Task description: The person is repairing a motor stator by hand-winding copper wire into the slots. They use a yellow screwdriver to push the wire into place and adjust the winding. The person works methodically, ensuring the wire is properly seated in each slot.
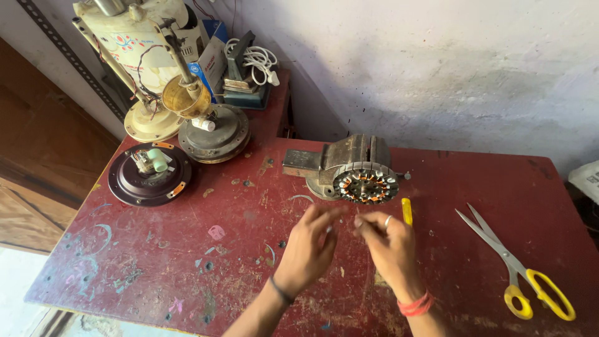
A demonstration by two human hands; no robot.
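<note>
My left hand and my right hand hover close together over the red table, fingertips nearly meeting just in front of a round motor stator with copper windings. The stator is clamped in a grey metal vise. Both hands are blurred; whether something thin is pinched between the fingers I cannot tell. A ring sits on a right finger, and red bands circle the right wrist. A yellow stick-like tool lies on the table just beyond my right hand.
Yellow-handled scissors lie at the right. A dark round fan cover and other fan motor parts stand at the back left, with a cream fan body and a white cable coil behind. A plastered wall runs behind.
</note>
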